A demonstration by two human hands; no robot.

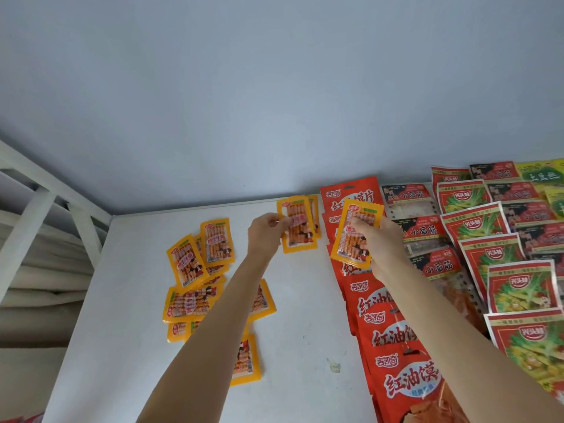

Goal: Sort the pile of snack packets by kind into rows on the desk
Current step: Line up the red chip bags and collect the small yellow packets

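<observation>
Between both hands and just beyond them, at the far edge of the white surface (305,300): two yellow packets raised side by side. Left hand (265,232) pinching the side edge of one yellow packet (297,228), thumb and fingertips closed on its margin, over another yellow packet (314,218) lying flat behind it. Right hand (386,242) gripping a second yellow packet (357,236) from its right side, fingers curled over the face, held up in front of the red row (393,331). Loose yellow pile (198,279) down-left of the left hand, partly hidden under that forearm, overlapped and unsorted. Further right of the right hand: dark-labelled row (427,233), red-and-green row (500,257), yellow-green packets (546,178) at the far corner. Packets judged thin, light, glossy film, flexible rather than stiff, probably slick face to face and prone to sliding in a stack. Best taken at the flat sealed border, pinched lightly between thumb and fingertip, then laid flat and pressed down so nothing skates out of line.
</observation>
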